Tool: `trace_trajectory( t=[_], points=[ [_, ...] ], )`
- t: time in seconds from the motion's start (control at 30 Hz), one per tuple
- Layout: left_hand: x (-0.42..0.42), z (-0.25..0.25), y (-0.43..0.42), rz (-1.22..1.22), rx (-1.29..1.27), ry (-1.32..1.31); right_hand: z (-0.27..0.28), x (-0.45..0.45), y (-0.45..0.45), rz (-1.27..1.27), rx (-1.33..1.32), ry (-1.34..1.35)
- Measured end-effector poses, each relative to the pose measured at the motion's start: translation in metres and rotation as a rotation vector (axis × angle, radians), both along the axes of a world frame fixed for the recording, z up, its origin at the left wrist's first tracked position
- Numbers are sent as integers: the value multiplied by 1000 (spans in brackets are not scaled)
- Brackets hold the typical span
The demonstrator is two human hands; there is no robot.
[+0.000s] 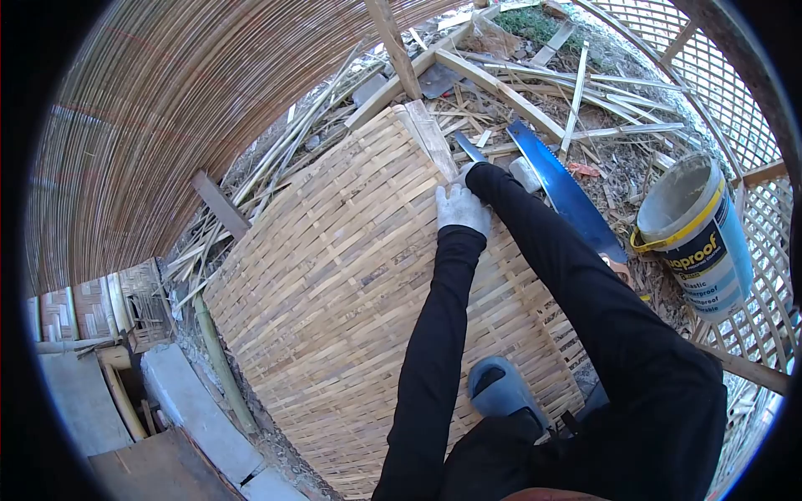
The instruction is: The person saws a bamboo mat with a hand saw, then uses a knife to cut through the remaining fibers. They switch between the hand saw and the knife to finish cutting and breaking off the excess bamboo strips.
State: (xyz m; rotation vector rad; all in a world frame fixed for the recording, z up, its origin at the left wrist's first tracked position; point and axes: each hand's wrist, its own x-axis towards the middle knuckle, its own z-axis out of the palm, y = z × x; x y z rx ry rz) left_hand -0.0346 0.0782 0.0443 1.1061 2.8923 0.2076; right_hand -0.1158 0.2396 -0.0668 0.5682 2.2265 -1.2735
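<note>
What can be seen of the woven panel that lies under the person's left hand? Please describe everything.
The woven panel is broad and pale tan, with scattered darker marks. Its flat, crossing strips look like bamboo. It lies spread out below the person, its surface partly hidden by the arms and a leg. A wooden strip lies at its far edge, the gloved left hand rests near there, and a blue-grey sandal stands on it.

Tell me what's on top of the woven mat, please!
A grey-blue shoe is on the woven mat, and the gloved left hand is at its edge. Whatever lies beneath the black sleeves is covered.
</note>
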Motion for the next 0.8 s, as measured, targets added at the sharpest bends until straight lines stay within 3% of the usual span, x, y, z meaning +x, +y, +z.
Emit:
trace_trajectory(
  t=[0.23,0.33,0.67,0.73,0.8],
  points=[
    [2,16,0,3,-39,-48,0,-11,3,-80,-35,-21],
    [1,11,-2,4,18,-83,-3,-8,0,-173,-172,119],
    [-3,24,3,8,-197,-142,-27,-22,-9,-121,408,167],
    [-4,11,2,28,-181,-67,-19,-15,-11,-130,381,211],
    [1,1,3,25,-148,-29,-8,-13,-11,-123,162,300]
  ],
)
